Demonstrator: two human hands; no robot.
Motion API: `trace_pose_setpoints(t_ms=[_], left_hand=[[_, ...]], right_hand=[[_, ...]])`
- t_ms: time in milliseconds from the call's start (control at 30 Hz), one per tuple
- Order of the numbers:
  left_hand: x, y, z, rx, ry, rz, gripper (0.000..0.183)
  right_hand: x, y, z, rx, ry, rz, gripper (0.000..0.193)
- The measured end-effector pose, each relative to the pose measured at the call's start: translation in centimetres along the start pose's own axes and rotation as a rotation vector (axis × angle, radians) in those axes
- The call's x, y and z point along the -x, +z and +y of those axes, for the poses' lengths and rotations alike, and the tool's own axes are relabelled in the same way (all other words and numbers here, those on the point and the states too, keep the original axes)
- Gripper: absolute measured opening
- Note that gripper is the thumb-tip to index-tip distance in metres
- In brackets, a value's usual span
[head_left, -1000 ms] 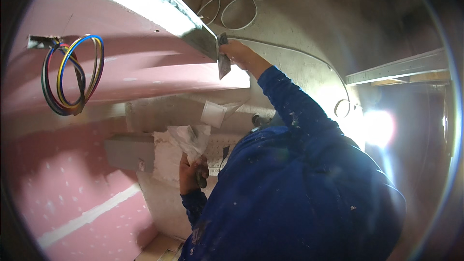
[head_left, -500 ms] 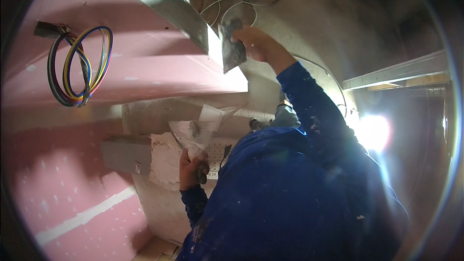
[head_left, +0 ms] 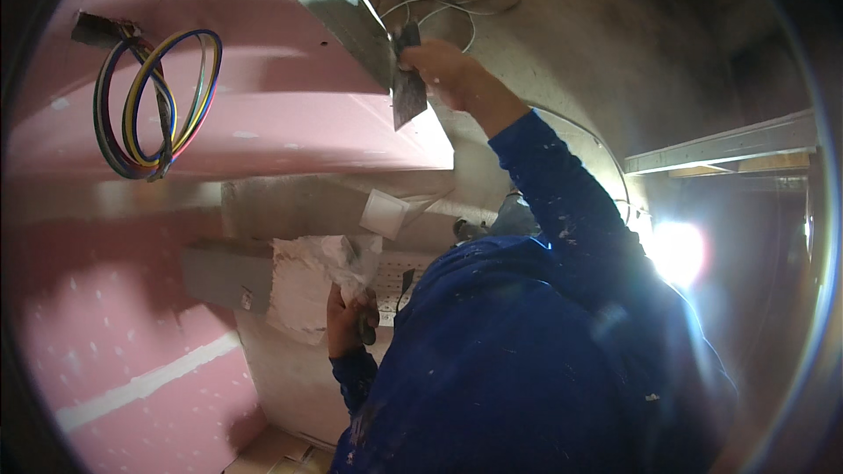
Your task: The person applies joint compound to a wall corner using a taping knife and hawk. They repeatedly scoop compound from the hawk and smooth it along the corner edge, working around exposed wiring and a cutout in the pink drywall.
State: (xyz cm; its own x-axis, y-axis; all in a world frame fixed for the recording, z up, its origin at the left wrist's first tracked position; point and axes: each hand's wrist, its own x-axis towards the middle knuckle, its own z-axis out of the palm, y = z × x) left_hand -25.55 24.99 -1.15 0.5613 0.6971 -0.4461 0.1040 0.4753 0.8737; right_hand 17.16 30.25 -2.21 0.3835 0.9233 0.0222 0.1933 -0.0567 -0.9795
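In my right hand [head_left: 446, 73] is a wide-bladed filling knife [head_left: 407, 96], its dark, smeared blade set against the whitish corner edge [head_left: 432, 136] of a pink plasterboard panel [head_left: 290, 118]. The fingers are closed round the top of the knife. Lower down, my left hand [head_left: 351, 316] grips a second filling knife by its handle. White filler [head_left: 351, 259] covers that knife's blade, whose outline is hard to make out against the pale sheet behind it.
A coil of coloured electrical cables [head_left: 165, 114] hangs from a hole in the pink panel. White cables [head_left: 452, 10] loop behind the right hand. Left lies a pink wall with a white filled seam [head_left: 149, 386]. A bright lamp [head_left: 676, 253] glares at right, below a metal profile [head_left: 720, 145].
The right hand has slid the filling knife a little left along the panel's corner edge. The left-hand knife has turned and its blade sits slightly lower. The view has shifted a bit.
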Motion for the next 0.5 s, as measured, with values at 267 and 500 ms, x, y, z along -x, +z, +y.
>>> trace_pose_setpoints(t_ms=[267, 500], left_hand=[[-0.5, 0.0, 1.0, -0.091, -0.073, -0.030, 0.040], [-0.5, 1.1, 1.3, -0.076, -0.055, -0.053, 0.047]], right_hand=[[2.8, -1.9, -4.6, -0.429, -0.111, 0.082, 0.025], [8.2, 3.2, 6.6, 0.155, 0.147, 0.227, 0.046]])
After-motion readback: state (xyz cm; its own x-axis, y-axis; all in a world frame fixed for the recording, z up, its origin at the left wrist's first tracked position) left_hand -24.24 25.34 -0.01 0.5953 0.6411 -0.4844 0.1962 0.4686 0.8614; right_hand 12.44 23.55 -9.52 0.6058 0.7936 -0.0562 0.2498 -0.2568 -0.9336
